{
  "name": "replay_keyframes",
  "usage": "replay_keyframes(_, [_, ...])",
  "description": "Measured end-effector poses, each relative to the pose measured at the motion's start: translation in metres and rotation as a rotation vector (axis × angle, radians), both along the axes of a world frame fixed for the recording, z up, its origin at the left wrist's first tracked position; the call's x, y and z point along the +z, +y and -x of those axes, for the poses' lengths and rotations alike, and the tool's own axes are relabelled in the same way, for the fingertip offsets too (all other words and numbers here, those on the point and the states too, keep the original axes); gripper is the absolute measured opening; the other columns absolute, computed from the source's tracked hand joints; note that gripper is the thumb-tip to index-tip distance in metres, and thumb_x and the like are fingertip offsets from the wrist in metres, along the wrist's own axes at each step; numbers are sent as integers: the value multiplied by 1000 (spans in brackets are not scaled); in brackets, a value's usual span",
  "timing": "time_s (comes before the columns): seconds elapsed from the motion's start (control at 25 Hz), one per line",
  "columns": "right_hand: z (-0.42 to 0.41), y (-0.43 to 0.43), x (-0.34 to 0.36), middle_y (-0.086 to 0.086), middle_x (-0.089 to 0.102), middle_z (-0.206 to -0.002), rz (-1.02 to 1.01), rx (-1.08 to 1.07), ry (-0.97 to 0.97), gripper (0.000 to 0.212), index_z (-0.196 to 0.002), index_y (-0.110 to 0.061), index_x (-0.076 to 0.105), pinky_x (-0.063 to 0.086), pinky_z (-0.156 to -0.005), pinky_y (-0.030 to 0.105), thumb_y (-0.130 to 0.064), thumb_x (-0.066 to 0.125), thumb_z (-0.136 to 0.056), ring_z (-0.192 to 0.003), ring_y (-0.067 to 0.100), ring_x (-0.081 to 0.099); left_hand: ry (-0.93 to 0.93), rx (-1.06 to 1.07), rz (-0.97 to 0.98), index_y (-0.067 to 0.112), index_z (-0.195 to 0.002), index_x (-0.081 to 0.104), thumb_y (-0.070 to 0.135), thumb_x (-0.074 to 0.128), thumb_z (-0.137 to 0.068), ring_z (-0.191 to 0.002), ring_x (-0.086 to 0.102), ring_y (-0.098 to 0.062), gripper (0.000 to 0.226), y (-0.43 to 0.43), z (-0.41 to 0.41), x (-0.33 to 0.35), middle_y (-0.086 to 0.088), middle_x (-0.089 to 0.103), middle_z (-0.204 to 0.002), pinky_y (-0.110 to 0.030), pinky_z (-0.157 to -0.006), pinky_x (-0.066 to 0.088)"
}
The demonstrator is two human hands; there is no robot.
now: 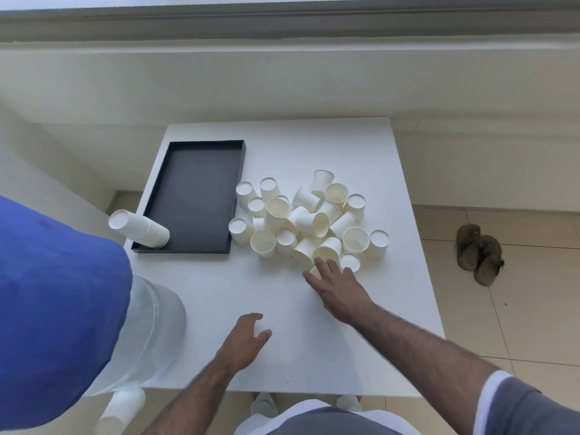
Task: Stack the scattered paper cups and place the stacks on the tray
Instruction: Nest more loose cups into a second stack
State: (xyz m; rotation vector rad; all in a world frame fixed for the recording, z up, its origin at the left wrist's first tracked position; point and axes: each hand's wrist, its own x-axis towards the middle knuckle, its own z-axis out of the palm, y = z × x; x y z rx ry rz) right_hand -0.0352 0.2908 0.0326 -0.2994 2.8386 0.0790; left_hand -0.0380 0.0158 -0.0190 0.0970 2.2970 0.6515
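Right hand (337,285) reaches to the near edge of the cup pile — fingers spread, open, tips over a small cup (314,271) at the pile's front; whether it grips that cup cannot be told. Left hand (248,335) hovers low over bare worktop (282,356), fingers loosely curled, open, holding nothing.

Pile of cups (309,219) sits right of centre on the worktop — some upright, some inverted, several on their sides, many touching.

Tray (201,196), black and rectangular, lies left of the pile, just beside it. One stack (141,229) lies on its side at the tray's near left corner, hanging over the rim.

Clear water bottle (153,328) with blue cap (56,309) at left. Sandals (480,257) on the floor, right.
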Motion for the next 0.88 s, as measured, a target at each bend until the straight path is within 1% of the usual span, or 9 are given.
replay_keyframes(0.12, [8, -4, -6, 20, 20, -160, -22, 23, -32, 64, -148, -16, 33, 45, -85, 47, 0, 54, -90, -139, 39, 31, 3, 42, -62, 24, -149, 49, 41, 61, -103, -135, 53, -16, 50, -3, -16, 13, 3, 42, -159, -24, -108, 40])
replay_keyframes(0.24, [5, -4, -12, 20, 24, -158, -23, 67, -45, 46, -134, -11, 44, 45, -82, 46, 2, 51, -90, -139, 39, 31, 26, 73, -108, 27, -142, 55, 40, 62, -103, -128, 55, -12, 42, -6, -26, 23, 7, 47, -154, -24, -105, 43])
replay_keyframes(0.28, [3, -4, -13, 21, 24, -158, -18, 72, -44, 44, -131, -11, 45, 45, -80, 45, 3, 51, -90, -140, 39, 31, 38, 80, -115, 27, -140, 56, 40, 63, -103, -127, 55, -12, 40, -7, -28, 26, 8, 48, -153, -23, -104, 43])
replay_keyframes(0.4, [-1, -4, -16, 21, 22, -160, 25, 66, -48, 51, -130, -12, 44, 39, -70, 40, 7, 53, -83, -140, 38, 32, 70, 104, -130, 29, -137, 58, 38, 65, -101, -127, 57, -12, 38, -6, -28, 31, 9, 49, -151, -21, -100, 42])
replay_keyframes(0.48, [-3, -7, -19, 21, 25, -157, 41, 76, -62, 59, -135, -13, 41, 40, -73, 40, 8, 53, -81, -135, 38, 36, 82, 108, -141, 30, -137, 58, 37, 68, -100, -127, 57, -11, 39, -2, -25, 32, 11, 49, -150, -20, -99, 41])
replay_keyframes(0.6, [-6, -10, -21, 17, 39, -141, 58, 26, -97, 60, -138, -15, 40, 44, -82, 42, 5, 53, -83, -123, 36, 43, 89, 85, -163, 31, -139, 57, 34, 72, -97, -126, 56, -10, 45, 6, -18, 34, 11, 49, -150, -22, -100, 43])
replay_keyframes(0.72, [-7, -14, -13, 11, 43, -129, 132, -90, -160, 51, -135, -16, 42, 48, -83, 41, -7, 58, -87, -118, 33, 46, 97, 66, -189, 32, -144, 52, 33, 74, -94, -128, 54, -9, 54, 18, -9, 37, 11, 47, -153, -25, -104, 45])
replay_keyframes(0.8, [-6, -19, -3, 8, 43, -130, 280, -170, -185, 54, -140, -19, 41, 51, -85, 41, -21, 62, -90, -121, 30, 46, 99, 52, -211, 36, -153, 41, 35, 77, -90, -134, 50, -9, 72, 25, -6, 40, 16, 39, -156, -30, -109, 47])
replay_keyframes(0.88, [-6, -30, 11, 4, 45, -131, 505, -269, -201, 66, -148, -26, 38, 51, -88, 36, -33, 66, -89, -121, 24, 49, 112, 35, -247, 43, -159, 28, 39, 81, -85, -137, 46, -4, 91, 30, -4, 44, 25, 32, -155, -33, -109, 48])
